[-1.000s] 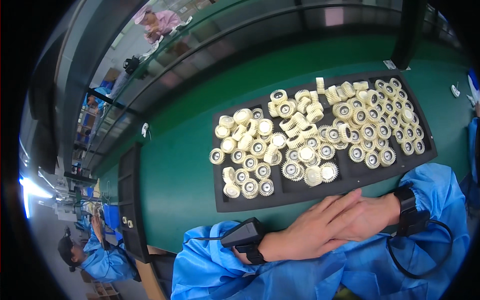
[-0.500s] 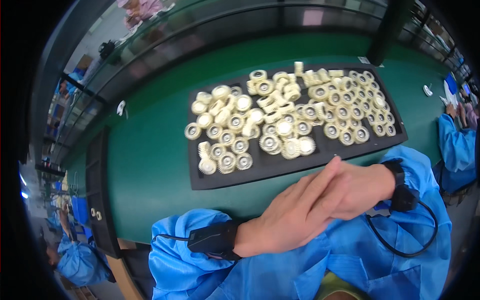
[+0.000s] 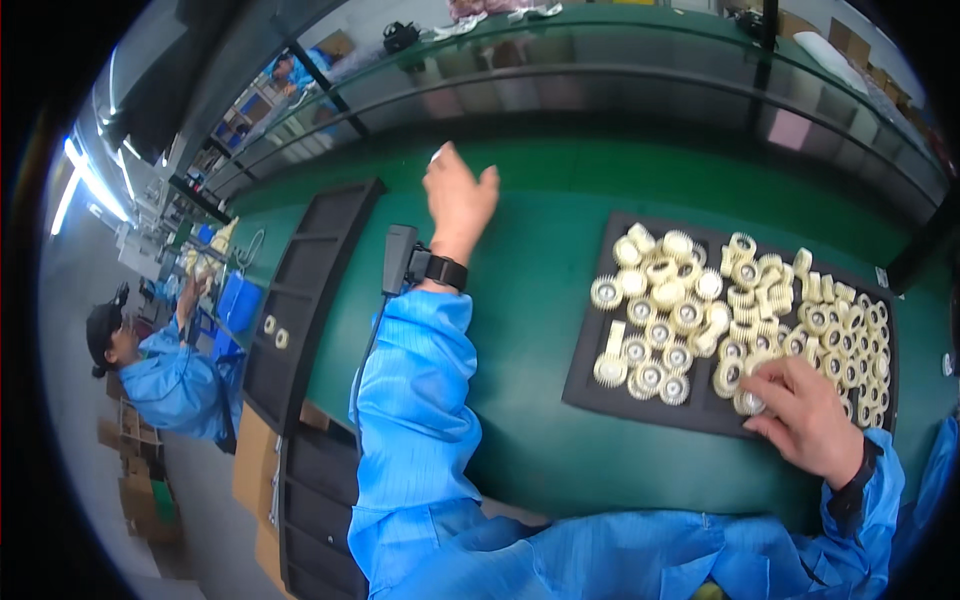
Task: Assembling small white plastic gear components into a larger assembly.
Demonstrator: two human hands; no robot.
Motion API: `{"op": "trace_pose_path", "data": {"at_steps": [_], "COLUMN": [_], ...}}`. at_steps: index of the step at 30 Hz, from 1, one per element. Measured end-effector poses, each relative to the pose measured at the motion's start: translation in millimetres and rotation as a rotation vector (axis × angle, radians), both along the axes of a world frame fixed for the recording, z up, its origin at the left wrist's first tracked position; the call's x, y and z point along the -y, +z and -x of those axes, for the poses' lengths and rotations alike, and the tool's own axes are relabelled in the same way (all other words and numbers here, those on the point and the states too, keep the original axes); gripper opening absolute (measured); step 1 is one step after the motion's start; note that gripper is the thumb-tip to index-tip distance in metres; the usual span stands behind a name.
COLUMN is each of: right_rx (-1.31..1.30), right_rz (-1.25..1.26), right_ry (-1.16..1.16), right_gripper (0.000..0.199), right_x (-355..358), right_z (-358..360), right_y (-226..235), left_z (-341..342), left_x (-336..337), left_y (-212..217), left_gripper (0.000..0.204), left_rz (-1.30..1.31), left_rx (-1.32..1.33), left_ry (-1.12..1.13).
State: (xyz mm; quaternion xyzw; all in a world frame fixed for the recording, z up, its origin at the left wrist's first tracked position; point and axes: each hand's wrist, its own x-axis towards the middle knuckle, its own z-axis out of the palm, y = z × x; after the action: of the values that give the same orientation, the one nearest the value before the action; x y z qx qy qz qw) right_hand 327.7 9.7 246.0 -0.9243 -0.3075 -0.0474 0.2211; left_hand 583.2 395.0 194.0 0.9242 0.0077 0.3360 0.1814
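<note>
My left hand [image 3: 460, 198] is stretched over the far side of the green table, thumb apart from its fingers. By its fingertips a bit of a small white thing [image 3: 436, 156] shows; most of it is hidden, and its kind cannot be made out. My right hand [image 3: 808, 415] is at the front edge of a black tray [image 3: 590, 385], thumb and fingers closed around a cream toothed gear [image 3: 747, 402]. Many more cream gears [image 3: 687, 314] with metal-looking centres lie in the tray, some flat, some on edge, in loose heaps.
Left of my left arm lies a long black divided tray [image 3: 318, 240] with two small pale rings [image 3: 281, 339]. Another black tray [image 3: 315, 520] sits below it, beside cardboard [image 3: 256, 470]. A glass-like barrier [image 3: 600, 100] runs behind the table. A co-worker in blue [image 3: 185, 385] works at the left.
My hands, crossed together before, have parted. The left has reached far forward to the left; the right has gone to the tray's gears. The view has swung left.
</note>
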Motion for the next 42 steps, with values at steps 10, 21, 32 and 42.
{"op": "trace_pose_path", "data": {"at_steps": [10,21,32,42], "right_rx": [0.032,0.077,-0.218,-0.714], "right_rz": [-0.200,-0.359,-0.949,-1.271], "right_ry": [-0.085,-0.257,-0.126,-0.023], "right_gripper": [0.050,0.033,0.042,0.039], "right_x": [40.1,8.4,23.0,26.7], "right_z": [-11.5,-9.0,-5.1,-34.4], "right_y": [-27.2,-30.6,18.7,-5.0], "left_z": [-133.4,-66.2,139.5,182.2], "left_x": [-30.5,11.6,165.7,223.3], "left_y": [-36.3,8.4,72.8,47.6], "left_gripper": [0.058,0.034,0.044,0.045], "left_rz": [0.065,1.195,1.286,1.408], "left_rx": [-0.378,0.055,-0.937,-1.164], "left_ry": [0.372,-0.252,-1.014,-1.042]}}
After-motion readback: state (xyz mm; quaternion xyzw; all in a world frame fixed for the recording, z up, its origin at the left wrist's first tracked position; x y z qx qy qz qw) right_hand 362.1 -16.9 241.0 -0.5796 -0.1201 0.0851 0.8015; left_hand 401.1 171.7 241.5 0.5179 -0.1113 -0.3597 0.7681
